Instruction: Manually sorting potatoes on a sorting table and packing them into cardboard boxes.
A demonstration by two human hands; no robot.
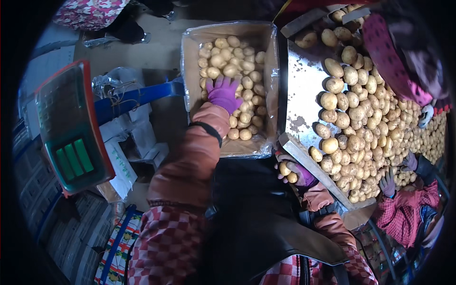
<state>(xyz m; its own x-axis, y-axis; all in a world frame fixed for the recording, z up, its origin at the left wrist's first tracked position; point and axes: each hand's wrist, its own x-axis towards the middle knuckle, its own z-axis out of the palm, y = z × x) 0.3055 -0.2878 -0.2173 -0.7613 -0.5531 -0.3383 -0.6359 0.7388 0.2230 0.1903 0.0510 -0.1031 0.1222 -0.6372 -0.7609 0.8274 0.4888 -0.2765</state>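
My left hand [224, 94], in a purple knitted glove, reaches into a cardboard box [231, 146] lined with clear plastic film. Its fingers are spread over the potatoes [245, 94] piled inside and touch the nearest ones. Low beside the metal rim of the sorting table, my right hand [302, 174] wears a similar glove and grips two small potatoes [288, 172]; part of its palm is hidden. To the right, many loose potatoes [359, 114] cover most of the sloping metal tabletop [302, 99].
A scale display [73, 131] with a red frame stands at left on a blue post [139, 98]. Stacked printed cartons [119, 242] lie lower left. Co-workers' gloved hands [387, 183] and a pink sleeve [402, 210] are at the table's right side; another person [399, 60] leans over its far side.
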